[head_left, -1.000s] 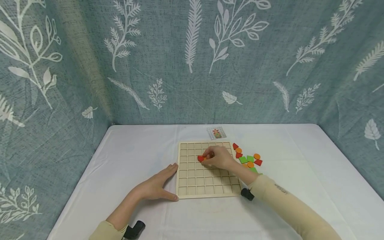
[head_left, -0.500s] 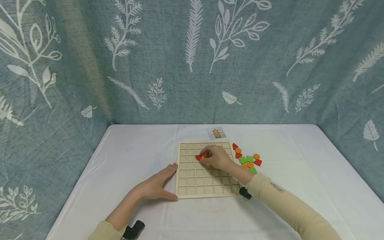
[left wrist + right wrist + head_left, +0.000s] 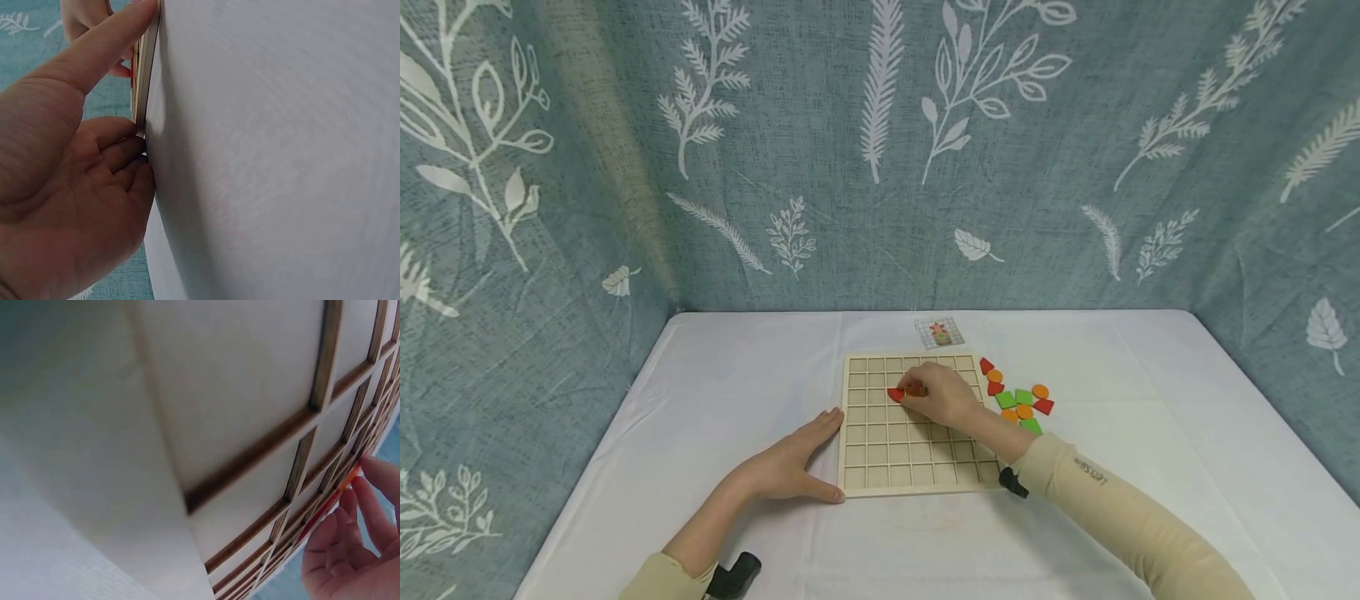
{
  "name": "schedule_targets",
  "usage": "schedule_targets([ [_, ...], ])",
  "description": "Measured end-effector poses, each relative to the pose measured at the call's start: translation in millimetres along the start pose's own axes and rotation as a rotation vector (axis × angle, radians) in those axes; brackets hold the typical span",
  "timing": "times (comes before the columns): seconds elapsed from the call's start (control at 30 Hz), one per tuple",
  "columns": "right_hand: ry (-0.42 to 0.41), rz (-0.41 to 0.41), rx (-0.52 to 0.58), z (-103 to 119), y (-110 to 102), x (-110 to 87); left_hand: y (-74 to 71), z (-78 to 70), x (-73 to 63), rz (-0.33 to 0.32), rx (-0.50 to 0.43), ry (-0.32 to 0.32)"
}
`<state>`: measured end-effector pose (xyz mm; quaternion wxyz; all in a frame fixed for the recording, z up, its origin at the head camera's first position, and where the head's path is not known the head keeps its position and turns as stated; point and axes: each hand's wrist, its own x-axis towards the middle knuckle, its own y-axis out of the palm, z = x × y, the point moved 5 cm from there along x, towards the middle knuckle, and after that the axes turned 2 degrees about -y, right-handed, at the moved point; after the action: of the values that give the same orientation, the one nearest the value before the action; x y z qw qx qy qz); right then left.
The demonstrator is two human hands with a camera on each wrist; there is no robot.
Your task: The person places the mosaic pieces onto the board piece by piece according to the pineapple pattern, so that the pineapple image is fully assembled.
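Observation:
A wooden grid board lies on the white table. My left hand spreads along its left side, fingers and thumb touching the edge; in the left wrist view that hand has its thumb along the frame. Over the upper middle of the grid, my right hand pinches an orange piece between thumb and fingers. Just left of the fingertips sits a red piece with a curved edge. From the right wrist, the orange piece shows at the fingertips, partly hidden.
Right of the board lie loose flat pieces: orange rounds, green ones and red ones. A small gridded picture card lies behind the board. A patterned curtain encloses the table's back and sides.
My right hand has shifted slightly left, and the red piece by its fingertips has moved a little left too. The left hand stays at the board's edge.

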<state>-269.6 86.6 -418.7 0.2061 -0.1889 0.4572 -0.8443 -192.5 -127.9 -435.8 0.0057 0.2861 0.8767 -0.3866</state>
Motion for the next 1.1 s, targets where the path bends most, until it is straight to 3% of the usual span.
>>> schedule_targets([
  [0.13, 0.007, 0.002, 0.013, -2.0, -1.4, -3.0, 0.4, 1.2, 1.1, 0.004, -0.005, 0.004],
  [0.43, 0.136, -0.053, 0.236, -25.8, -16.4, -24.3, -0.9, 1.0, 0.8, 0.000, -0.001, -0.002],
  [0.7, 0.247, -0.125, 0.176, -68.5, -49.8, -51.3, -3.7, 1.3, 0.6, -0.001, 0.002, 0.002],
  [0.9, 0.386, -0.118, 0.136, -98.9, -66.5, -66.3, -4.6, 1.3, 0.5, -0.001, 0.006, 0.007],
  [1.1, 0.421, -0.086, 0.137, -111.0, -70.1, -70.9, -4.8, 0.2, 1.3, 0.002, 0.001, 0.012],
])
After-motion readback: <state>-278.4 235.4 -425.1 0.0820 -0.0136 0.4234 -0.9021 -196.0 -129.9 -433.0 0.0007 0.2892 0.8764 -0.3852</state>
